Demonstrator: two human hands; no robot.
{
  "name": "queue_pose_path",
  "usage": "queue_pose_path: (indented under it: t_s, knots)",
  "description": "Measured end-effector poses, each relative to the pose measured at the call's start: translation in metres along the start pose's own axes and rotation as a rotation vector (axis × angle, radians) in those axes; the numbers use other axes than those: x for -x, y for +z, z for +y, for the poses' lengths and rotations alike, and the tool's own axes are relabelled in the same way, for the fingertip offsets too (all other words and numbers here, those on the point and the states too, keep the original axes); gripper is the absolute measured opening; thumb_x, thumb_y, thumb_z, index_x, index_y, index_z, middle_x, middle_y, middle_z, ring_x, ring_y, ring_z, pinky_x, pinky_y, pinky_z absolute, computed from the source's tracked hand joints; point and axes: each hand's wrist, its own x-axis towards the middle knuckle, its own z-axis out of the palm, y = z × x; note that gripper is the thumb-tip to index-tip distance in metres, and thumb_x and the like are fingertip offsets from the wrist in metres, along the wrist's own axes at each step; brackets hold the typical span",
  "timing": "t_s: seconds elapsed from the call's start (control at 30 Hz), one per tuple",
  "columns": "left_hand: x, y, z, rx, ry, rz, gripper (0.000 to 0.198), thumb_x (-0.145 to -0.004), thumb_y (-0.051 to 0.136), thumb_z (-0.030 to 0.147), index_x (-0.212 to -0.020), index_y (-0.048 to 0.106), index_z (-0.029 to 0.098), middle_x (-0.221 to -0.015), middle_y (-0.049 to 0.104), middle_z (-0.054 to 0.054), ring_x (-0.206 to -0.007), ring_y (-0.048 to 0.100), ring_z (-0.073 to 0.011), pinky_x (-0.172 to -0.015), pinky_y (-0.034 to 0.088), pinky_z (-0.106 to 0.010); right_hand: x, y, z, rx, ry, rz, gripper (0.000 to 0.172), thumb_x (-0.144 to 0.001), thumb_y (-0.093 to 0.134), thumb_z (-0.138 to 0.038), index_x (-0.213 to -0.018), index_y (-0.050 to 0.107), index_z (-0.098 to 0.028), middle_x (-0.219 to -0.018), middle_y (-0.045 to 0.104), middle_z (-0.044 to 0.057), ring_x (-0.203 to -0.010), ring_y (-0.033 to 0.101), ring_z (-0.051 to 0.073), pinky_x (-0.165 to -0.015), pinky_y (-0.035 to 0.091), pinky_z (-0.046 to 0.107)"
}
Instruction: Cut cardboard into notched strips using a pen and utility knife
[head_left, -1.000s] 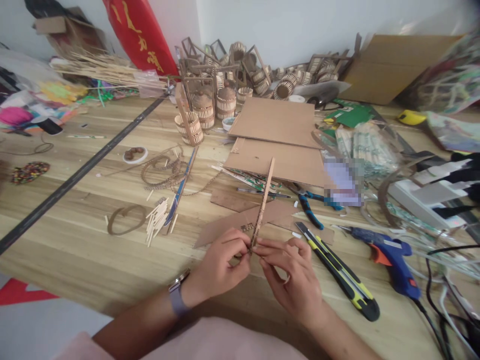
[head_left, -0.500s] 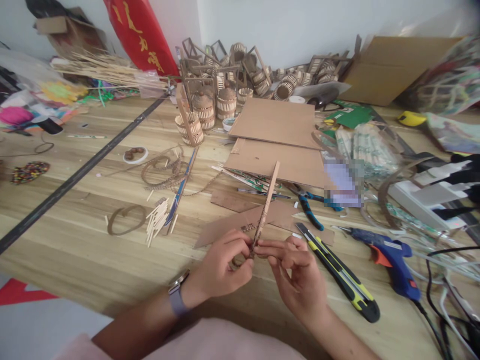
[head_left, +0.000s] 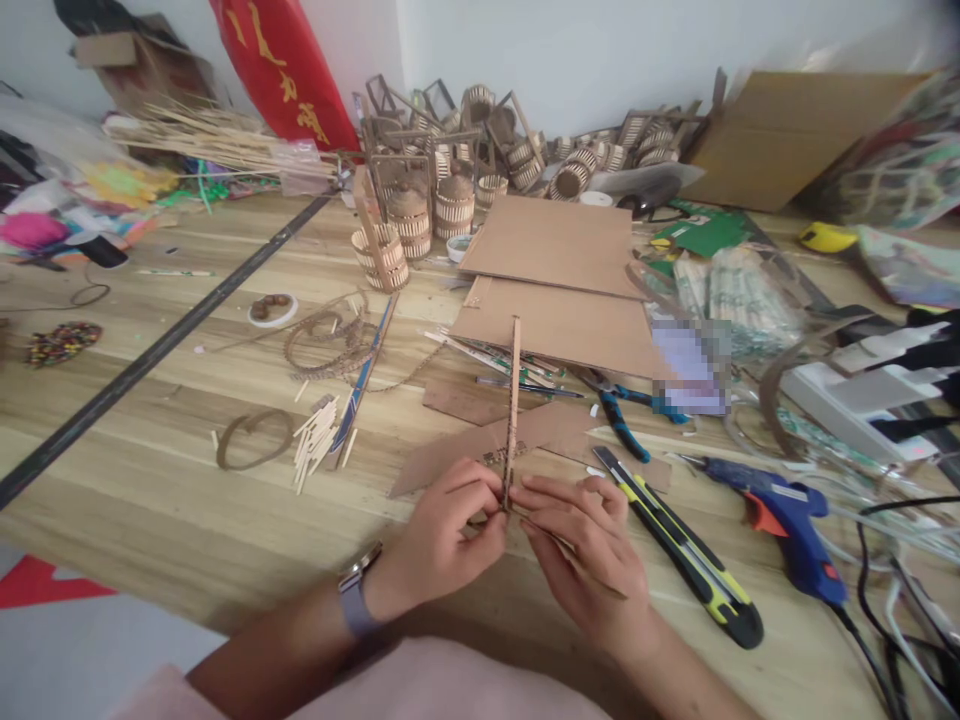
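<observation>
A long narrow strip of corrugated cardboard [head_left: 513,400] stands nearly upright above the wooden table [head_left: 150,480]. My left hand [head_left: 442,540] pinches its lower end from the left, and a watch sits on that wrist. My right hand [head_left: 581,560] pinches the same lower end from the right, fingers closed. Both hands meet near the table's front edge, over a flat cardboard offcut [head_left: 540,430].
A yellow-black utility knife [head_left: 686,560] lies just right of my right hand, a blue glue gun [head_left: 784,520] and cables beyond it. Blue-handled pliers [head_left: 619,415], cardboard sheets [head_left: 555,290], a pile of short sticks [head_left: 319,445] and small woven baskets [head_left: 420,210] lie farther back.
The strip leaned to the right before and now stands almost straight up. My right hand's fingers have closed in on its lower end.
</observation>
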Motion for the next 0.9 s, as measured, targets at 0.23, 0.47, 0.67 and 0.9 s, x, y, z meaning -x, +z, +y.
queue_pose_path:
  t_s: [0.23, 0.47, 0.67, 0.9]
  knots:
    - [-0.0002, -0.0015, 0.0005, 0.030, 0.016, -0.047, 0.020, -0.084, 0.051, 0.005, -0.072, 0.044, 0.019, -0.082, 0.059, -0.001, -0.079, 0.055, -0.0120, -0.073, 0.044, -0.021, 0.0043, -0.0006, 0.0008, -0.071, 0.083, 0.018, 0.023, -0.090, 0.055, -0.003, -0.099, 0.052, -0.025, -0.093, 0.080, 0.001, -0.091, 0.075, 0.019, -0.087, 0.041, 0.040]
    - [-0.0024, -0.0059, -0.0023, 0.040, 0.059, -0.100, 0.020, -0.085, 0.050, 0.007, -0.070, 0.045, 0.020, -0.082, 0.062, -0.003, -0.079, 0.055, -0.0136, -0.073, 0.046, -0.023, 0.0065, 0.0026, 0.0030, -0.197, 0.281, 0.071, 0.017, -0.095, 0.052, -0.013, -0.099, 0.053, -0.029, -0.089, 0.079, 0.001, -0.087, 0.075, 0.023, -0.078, 0.047, 0.042]
    - [-0.0018, -0.0042, -0.0043, 0.017, 0.068, -0.131, 0.011, -0.086, 0.057, 0.016, -0.075, 0.052, 0.019, -0.088, 0.063, -0.005, -0.084, 0.057, -0.0157, -0.078, 0.047, -0.026, 0.0068, 0.0000, 0.0009, -0.090, 0.146, 0.068, 0.022, -0.090, 0.055, -0.006, -0.098, 0.049, -0.026, -0.088, 0.079, 0.000, -0.089, 0.076, 0.022, -0.087, 0.041, 0.042]
    - [-0.0019, -0.0027, -0.0018, -0.001, 0.010, -0.093, 0.016, -0.093, 0.054, 0.012, -0.078, 0.053, 0.018, -0.089, 0.063, -0.004, -0.086, 0.059, -0.0142, -0.078, 0.047, -0.023, 0.0051, -0.0014, -0.0034, -0.040, 0.026, 0.013, 0.022, -0.089, 0.060, -0.005, -0.100, 0.053, -0.023, -0.092, 0.079, 0.003, -0.094, 0.075, 0.020, -0.088, 0.040, 0.039]
